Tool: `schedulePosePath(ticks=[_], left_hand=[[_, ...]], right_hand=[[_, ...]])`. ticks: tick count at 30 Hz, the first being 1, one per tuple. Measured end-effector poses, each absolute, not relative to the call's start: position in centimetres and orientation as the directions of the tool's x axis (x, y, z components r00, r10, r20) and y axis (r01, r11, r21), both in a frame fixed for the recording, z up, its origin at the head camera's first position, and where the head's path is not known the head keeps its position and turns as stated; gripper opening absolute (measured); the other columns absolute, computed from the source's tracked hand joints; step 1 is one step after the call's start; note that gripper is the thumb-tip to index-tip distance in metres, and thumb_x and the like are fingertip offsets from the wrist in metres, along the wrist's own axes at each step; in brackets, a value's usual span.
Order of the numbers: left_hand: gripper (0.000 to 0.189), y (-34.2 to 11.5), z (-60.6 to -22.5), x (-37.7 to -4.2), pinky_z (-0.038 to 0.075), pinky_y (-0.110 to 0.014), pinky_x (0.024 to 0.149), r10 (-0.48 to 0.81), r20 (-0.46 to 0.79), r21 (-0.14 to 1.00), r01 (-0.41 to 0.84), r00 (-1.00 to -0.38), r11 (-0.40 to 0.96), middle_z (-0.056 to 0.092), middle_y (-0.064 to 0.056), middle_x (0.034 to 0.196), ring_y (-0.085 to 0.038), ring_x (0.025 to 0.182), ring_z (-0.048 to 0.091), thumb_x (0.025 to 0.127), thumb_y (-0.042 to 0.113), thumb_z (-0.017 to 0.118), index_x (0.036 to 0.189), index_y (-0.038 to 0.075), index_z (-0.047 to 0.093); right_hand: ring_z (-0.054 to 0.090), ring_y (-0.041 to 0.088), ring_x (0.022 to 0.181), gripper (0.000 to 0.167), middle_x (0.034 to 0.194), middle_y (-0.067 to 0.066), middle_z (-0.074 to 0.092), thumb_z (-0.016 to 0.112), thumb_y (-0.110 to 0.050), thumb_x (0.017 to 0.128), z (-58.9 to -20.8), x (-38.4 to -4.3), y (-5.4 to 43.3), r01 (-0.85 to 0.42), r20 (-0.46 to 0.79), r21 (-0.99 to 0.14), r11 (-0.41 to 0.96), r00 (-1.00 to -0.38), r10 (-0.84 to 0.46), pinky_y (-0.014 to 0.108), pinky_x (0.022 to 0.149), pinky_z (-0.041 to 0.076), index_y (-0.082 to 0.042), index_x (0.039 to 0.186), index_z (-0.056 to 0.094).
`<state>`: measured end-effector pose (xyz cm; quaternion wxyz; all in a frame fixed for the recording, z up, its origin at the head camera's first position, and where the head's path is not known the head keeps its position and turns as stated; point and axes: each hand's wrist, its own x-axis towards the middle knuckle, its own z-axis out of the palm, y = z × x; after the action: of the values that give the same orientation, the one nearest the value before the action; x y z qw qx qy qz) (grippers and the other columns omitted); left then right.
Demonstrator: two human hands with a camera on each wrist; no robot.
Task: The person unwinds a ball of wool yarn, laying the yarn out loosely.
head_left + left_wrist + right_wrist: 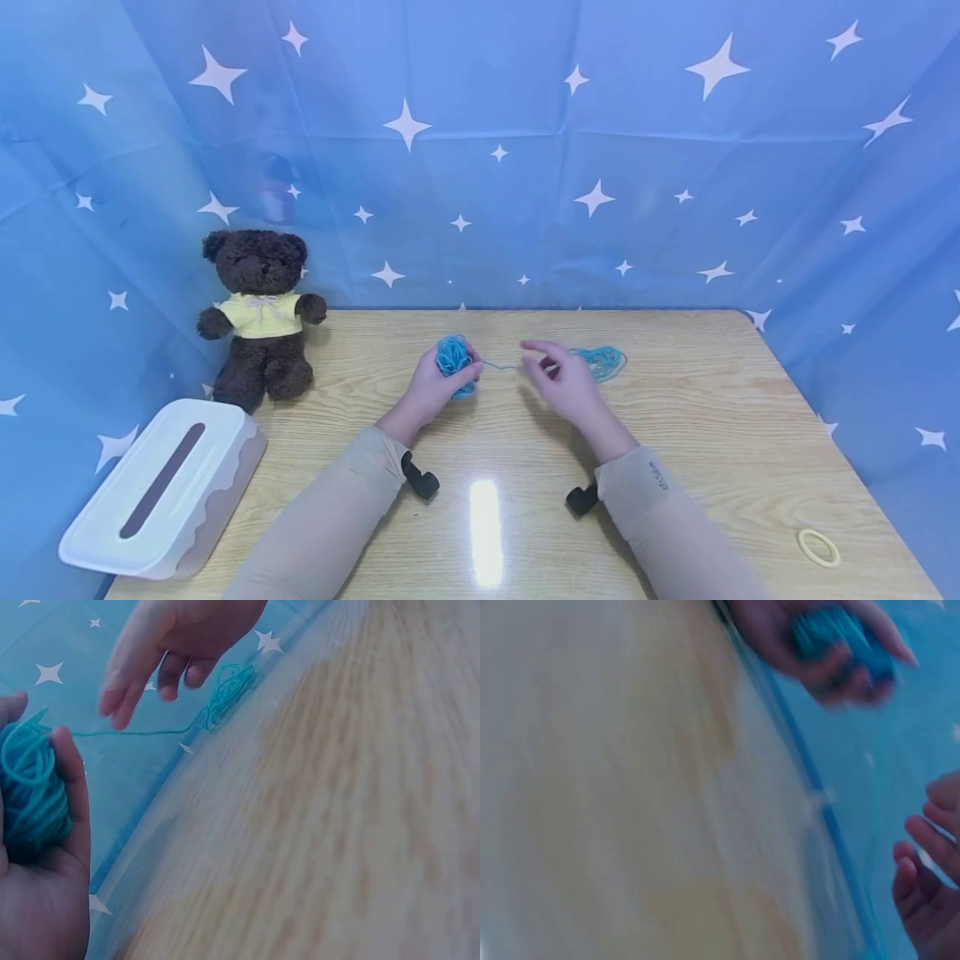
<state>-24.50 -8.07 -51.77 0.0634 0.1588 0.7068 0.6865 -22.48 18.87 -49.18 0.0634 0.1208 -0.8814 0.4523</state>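
A ball of blue-green yarn (452, 357) is gripped in my left hand (431, 387), the thumb lying across its front. From the ball a thin strand (161, 733) runs right to a loose heap of the same yarn (606, 362) on the table. My right hand (566, 385) is beside that heap and partly covers it in the head view. Its index and middle fingers stretch toward the strand, while the other fingers bend loosely. In the left wrist view, no yarn shows pinched in the right hand. The right wrist view is blurred.
A brown teddy bear (260, 317) in a yellow top is at the table's back left. In front of it stands a white tissue box (161, 492). A pale yellow ring (819, 547) lies at the right on the wooden table (712, 400). A starry blue cloth (480, 183) hangs behind.
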Motion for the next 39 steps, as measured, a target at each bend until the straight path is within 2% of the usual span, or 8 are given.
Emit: schedulePosePath(ticks=[3, 7, 15, 18, 23, 29, 33, 39], left_hand=[[0.029, -8.1, -51.9, -24.5, 0.064, -0.028, 0.091, 0.333, 0.12, 0.991, 0.134, -0.935, 0.021, 0.075, -0.005, 0.113, -0.018, 0.1, 0.075, 0.103, 0.028, 0.08, 0.126, 0.014, 0.068], [0.03, -8.0, -52.0, -24.5, 0.064, -0.028, 0.091, 0.354, 0.115, 0.99, 0.138, -0.928, 0.041, 0.075, -0.006, 0.114, -0.018, 0.101, 0.075, 0.103, 0.029, 0.08, 0.126, 0.014, 0.068], [0.026, -8.0, -51.9, -24.5, 0.065, -0.027, 0.088, 0.364, 0.129, 0.989, 0.147, -0.922, 0.023, 0.075, -0.007, 0.112, -0.018, 0.099, 0.075, 0.104, 0.025, 0.08, 0.124, 0.012, 0.068], [0.026, -8.0, -51.9, -24.5, 0.064, -0.026, 0.089, 0.352, 0.127, 0.989, 0.145, -0.927, 0.025, 0.075, -0.005, 0.111, -0.016, 0.099, 0.075, 0.104, 0.025, 0.08, 0.123, 0.012, 0.069], [0.023, -8.0, -51.6, -24.3, 0.06, -0.025, 0.093, 0.318, 0.139, 0.986, 0.161, -0.938, 0.044, 0.074, -0.002, 0.112, -0.014, 0.102, 0.071, 0.104, 0.023, 0.078, 0.122, 0.012, 0.07], [0.023, -7.9, -51.3, -24.0, 0.059, -0.025, 0.095, 0.266, 0.131, 0.989, 0.144, -0.955, 0.03, 0.072, -0.001, 0.114, -0.015, 0.104, 0.07, 0.105, 0.021, 0.076, 0.124, 0.009, 0.069], [0.024, -7.8, -51.2, -24.0, 0.062, -0.024, 0.09, 0.245, 0.124, 0.992, 0.129, -0.962, 0.005, 0.072, 0.002, 0.108, -0.012, 0.098, 0.071, 0.107, 0.022, 0.075, 0.124, 0.007, 0.068], [0.035, -7.7, -51.4, -24.2, 0.066, -0.028, 0.076, 0.269, 0.139, 0.989, 0.121, -0.953, -0.083, 0.071, 0.001, 0.097, -0.011, 0.086, 0.072, 0.109, 0.018, 0.071, 0.13, -0.007, 0.06]], right_hand=[[0.076, 0.02, 0.094, 0.044, 0.13, 0.01, 0.079, 0.067, -0.037, 0.112, -49.3, -21.8, 16.9, -0.262, 0.162, -0.81, 0.525, -0.96, -0.228, 0.029, 0.075, 0.063, -0.016, 0.15, 0.068], [0.074, 0.017, 0.088, 0.041, 0.13, 0.003, 0.081, 0.067, -0.038, 0.111, -49.4, -21.2, 15.5, -0.249, 0.133, -0.811, 0.529, -0.96, -0.248, 0.031, 0.069, 0.062, -0.018, 0.147, 0.071], [0.061, 0.012, 0.069, 0.02, 0.097, 0.009, 0.081, 0.07, -0.027, 0.11, -49.8, -21.4, 15.5, -0.296, 0.204, -0.798, 0.525, -0.952, -0.227, 0.026, 0.057, 0.051, -0.017, 0.122, 0.083], [0.061, 0.012, 0.071, 0.02, 0.096, 0.011, 0.079, 0.069, -0.027, 0.111, -49.8, -21.7, 16.2, -0.303, 0.222, -0.778, 0.55, -0.952, -0.21, 0.026, 0.059, 0.052, -0.014, 0.12, 0.082], [0.064, 0.014, 0.077, 0.023, 0.102, 0.014, 0.079, 0.066, -0.028, 0.112, -49.2, -22.4, 18.2, -0.269, 0.245, -0.757, 0.596, -0.962, -0.122, 0.026, 0.064, 0.054, -0.012, 0.122, 0.078], [0.066, 0.016, 0.079, 0.023, 0.106, 0.018, 0.08, 0.063, -0.025, 0.113, -48.6, -23.2, 21.2, -0.209, 0.273, -0.772, 0.601, -0.962, 0.016, 0.024, 0.063, 0.054, -0.01, 0.122, 0.077], [0.066, 0.014, 0.083, 0.028, 0.114, 0.015, 0.082, 0.059, -0.03, 0.115, -48.9, -23.9, 23.3, -0.137, 0.263, -0.76, 0.635, -0.959, 0.107, 0.023, 0.063, 0.053, -0.009, 0.125, 0.075], [0.068, 0.021, 0.094, 0.034, 0.119, 0.011, 0.082, 0.055, -0.036, 0.116, -48.9, -24.4, 26.0, 0.015, 0.236, -0.748, 0.663, -0.928, 0.288, 0.022, 0.069, 0.05, -0.01, 0.13, 0.074]])
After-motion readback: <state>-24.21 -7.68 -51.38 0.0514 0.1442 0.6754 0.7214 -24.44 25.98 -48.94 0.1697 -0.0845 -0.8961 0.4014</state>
